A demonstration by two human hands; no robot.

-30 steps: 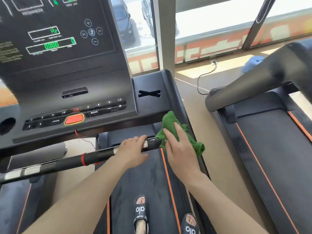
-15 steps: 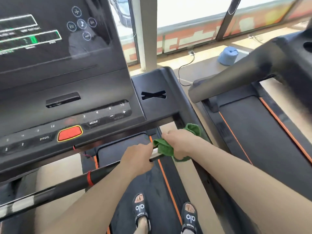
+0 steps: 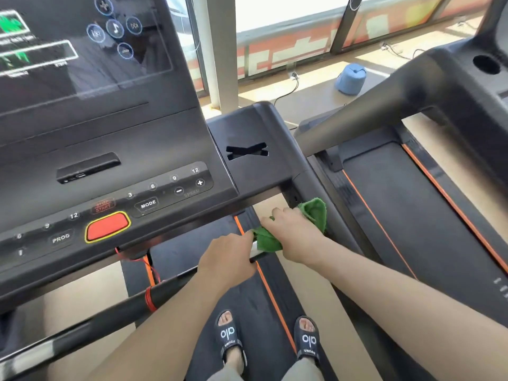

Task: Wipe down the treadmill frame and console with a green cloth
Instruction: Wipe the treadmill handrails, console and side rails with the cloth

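two bare hands are on the one black horizontal handlebar under the dark treadmill console. the left hand is curled round the bar, grasping it. the right hand lies over the one crumpled green terry cloth, fingers bent down onto it, pressing it against the bar's right end where it meets the black side frame post. one red oval stop button with a yellow rim sits on the console's lower edge. two black slide sandals stand on the orange-striped black belt. a strip of tan floor separates this machine from one neighbouring black treadmill on the right, and one blue rounded object sits by the window.
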